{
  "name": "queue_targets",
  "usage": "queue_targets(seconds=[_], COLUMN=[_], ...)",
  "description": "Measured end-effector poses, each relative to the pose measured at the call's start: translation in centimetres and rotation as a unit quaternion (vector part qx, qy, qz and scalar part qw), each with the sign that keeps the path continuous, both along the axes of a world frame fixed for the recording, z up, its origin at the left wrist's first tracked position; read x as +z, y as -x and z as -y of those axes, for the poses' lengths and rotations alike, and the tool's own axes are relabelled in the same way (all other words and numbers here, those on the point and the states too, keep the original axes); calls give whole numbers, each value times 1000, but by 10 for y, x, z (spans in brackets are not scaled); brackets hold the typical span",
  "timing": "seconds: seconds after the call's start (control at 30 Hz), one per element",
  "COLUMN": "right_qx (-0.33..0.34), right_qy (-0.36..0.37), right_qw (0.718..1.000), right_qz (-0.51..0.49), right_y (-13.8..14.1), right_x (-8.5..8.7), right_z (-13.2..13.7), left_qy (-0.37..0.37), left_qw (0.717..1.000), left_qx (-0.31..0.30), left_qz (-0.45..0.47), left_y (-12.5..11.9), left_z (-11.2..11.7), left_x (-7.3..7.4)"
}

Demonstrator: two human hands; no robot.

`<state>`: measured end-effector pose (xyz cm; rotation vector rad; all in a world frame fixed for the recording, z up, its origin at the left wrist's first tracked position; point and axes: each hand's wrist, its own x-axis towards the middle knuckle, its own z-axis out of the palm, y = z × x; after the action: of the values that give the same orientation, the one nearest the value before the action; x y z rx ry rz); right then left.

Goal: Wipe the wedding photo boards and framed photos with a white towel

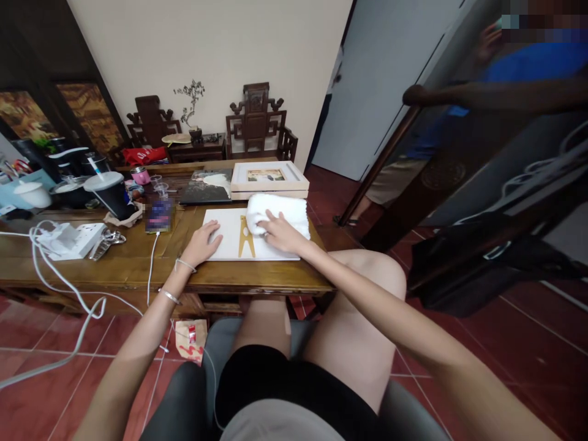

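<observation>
My open, empty left hand [202, 242] and right hand [282, 233], its grip on the towel [291, 211] unclear, are flanking the yellow piece [244, 240], pointing away from me, nearer the right.

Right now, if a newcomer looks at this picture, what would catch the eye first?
Probably the bright white cloth under the right hand, on the right part of a white board near the front edge of the wooden table. Next, perhaps, the yellow A-shaped piece on the board, between that hand and the left hand. Beyond the table, a dark carved chair stands out against the pale wall.
</observation>
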<state>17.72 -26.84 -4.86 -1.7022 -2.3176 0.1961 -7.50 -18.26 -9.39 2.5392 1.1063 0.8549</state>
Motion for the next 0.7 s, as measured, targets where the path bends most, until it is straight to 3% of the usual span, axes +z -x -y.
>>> queue_targets(seconds=[0.07, 0.17, 0.27, 0.33, 0.4, 0.53, 0.63, 0.7], right_qx=[22, 88, 159, 164, 115, -7, -34, -38], right_qy=[3, 35, 99, 120, 102, 39, 27, 25], right_qw=[1000, 995, 982, 979, 987, 998, 999, 999], right_qz=[13, 19, -6, -30, -45, -45, -29, -11], right_y=[3, -3, -16, -22, -20, 7, 36, 51], right_x=[2, 18, 41, 50, 51, 36, 25, 20], right_z=[32, 75, 90, 81, 60, 5, -26, -33], left_qy=[2, 5, 4, 2, 0, -3, -4, -5], left_qw=[1000, 1000, 1000, 1000, 1000, 1000, 1000, 1000], left_qx=[-1, -2, -3, -2, -2, -2, 0, 1], left_qz=[2, 5, 6, 5, 4, 1, -1, -3], left_y=[-1, -1, -1, -1, -1, 0, 0, 1], left_z=[0, 0, -1, -1, -1, -1, -2, -1], left_x=[0, -1, -1, -1, -1, -1, -2, -2])
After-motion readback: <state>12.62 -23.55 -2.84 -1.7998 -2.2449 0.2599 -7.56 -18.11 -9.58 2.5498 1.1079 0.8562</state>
